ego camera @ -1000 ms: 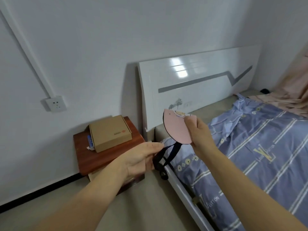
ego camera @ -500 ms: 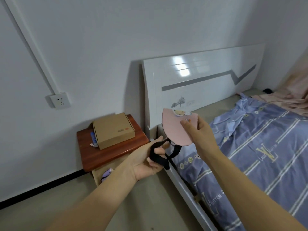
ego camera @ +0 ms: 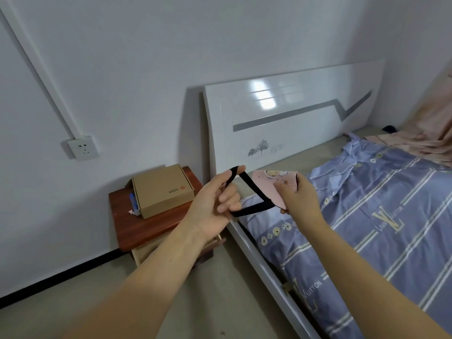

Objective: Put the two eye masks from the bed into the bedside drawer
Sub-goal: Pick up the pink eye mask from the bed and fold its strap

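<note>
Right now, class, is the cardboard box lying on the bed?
No. The cardboard box sits on the bedside table, left of the bed.

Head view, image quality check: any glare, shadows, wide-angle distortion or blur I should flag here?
Head view: window-like glare on the glossy headboard, which casts a soft shadow on the wall to its left; wide-angle bending shows in the wall conduit and the forearms look stretched; the left hand, right hand and eye mask are slightly soft, the mask print not readable.
</note>
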Demonstrator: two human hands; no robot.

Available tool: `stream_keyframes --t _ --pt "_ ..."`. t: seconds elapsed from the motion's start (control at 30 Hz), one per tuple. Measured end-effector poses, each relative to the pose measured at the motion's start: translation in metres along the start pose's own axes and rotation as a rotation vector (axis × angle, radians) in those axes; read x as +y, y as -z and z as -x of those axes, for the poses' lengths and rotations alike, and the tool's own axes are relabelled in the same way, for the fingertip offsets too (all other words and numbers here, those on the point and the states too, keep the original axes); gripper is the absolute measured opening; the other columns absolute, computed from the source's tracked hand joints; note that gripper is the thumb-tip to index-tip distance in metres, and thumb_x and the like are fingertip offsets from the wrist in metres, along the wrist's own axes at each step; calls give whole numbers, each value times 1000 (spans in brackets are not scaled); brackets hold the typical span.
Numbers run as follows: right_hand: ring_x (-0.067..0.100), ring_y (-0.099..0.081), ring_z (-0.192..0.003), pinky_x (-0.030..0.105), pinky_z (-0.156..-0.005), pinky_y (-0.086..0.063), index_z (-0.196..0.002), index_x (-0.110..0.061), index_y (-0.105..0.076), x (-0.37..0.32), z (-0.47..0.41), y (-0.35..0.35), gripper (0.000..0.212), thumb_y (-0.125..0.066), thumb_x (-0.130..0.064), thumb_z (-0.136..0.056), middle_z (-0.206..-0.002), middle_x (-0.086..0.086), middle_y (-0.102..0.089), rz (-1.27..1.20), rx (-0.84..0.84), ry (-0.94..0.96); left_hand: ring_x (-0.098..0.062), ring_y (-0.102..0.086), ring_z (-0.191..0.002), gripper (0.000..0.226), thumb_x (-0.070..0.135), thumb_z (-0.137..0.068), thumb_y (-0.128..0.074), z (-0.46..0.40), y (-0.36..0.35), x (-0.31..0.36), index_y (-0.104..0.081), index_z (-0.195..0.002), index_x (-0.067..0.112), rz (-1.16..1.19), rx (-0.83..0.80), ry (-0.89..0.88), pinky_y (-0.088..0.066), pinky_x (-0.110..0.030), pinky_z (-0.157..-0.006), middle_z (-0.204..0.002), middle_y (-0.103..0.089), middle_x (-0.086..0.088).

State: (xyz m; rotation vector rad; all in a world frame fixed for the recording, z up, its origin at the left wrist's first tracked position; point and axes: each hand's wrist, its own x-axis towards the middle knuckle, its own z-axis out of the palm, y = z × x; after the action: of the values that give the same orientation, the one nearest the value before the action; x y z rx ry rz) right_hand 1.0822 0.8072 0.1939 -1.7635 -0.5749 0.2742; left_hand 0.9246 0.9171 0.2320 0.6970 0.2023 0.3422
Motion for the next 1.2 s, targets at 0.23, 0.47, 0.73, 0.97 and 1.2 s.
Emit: stream_keyframes --t 0.23,0.47,0.73,0.97,1.2 --pt "1 -30 -26 11 -25 -23 -76 -6 -57 -15 8 8 19 -49 -10 -93 -45 -2 -43 -522 -649 -407 -3 -19 -29 41 0 -89 -36 -8 2 1 -66 -65 15 -427 30 51 -14 -15 -35 -34 -27 10" --pt "0 -32 -22 9 -24 -24 -73 -8 -47 -13 17 6 30 -31 5 -94 -37 -5 -41 -666 -817 -514 -6 -30 -35 27 1 -85 -46 -22 12 7 -62 -68 15 -701 298 -169 -32 -14 -35 -44 -38 3" --pt "7 -68 -63 17 -52 -52 -96 -14 -66 -19 23 -14 10 -59 -16 -89 -72 -4 -75 -426 -660 -308 -28 -60 -111 50 30 -74 -70 -11 42 1 -62 -120 13 -164 -25 254 -53 -48 -88 -121 -65 -13" --pt "-1 -62 -75 11 -57 -47 -90 -30 -58 -15 36 -26 10 -63 -22 -86 -91 -13 -65 -75 -398 -75 -17 -69 -91 22 20 -91 -55 -8 43 -11 -64 -109 12 -606 333 190 -60 -32 -73 -107 -69 -12" --pt "13 -59 -84 26 -67 -48 -92 -26 -55 -12 48 -50 9 -56 -18 -90 -94 -1 -63 -188 -122 -133 -36 -61 -110 25 15 -83 -63 7 43 -23 -64 -108 9 -761 378 245 -46 -53 -101 -113 -68 -21"
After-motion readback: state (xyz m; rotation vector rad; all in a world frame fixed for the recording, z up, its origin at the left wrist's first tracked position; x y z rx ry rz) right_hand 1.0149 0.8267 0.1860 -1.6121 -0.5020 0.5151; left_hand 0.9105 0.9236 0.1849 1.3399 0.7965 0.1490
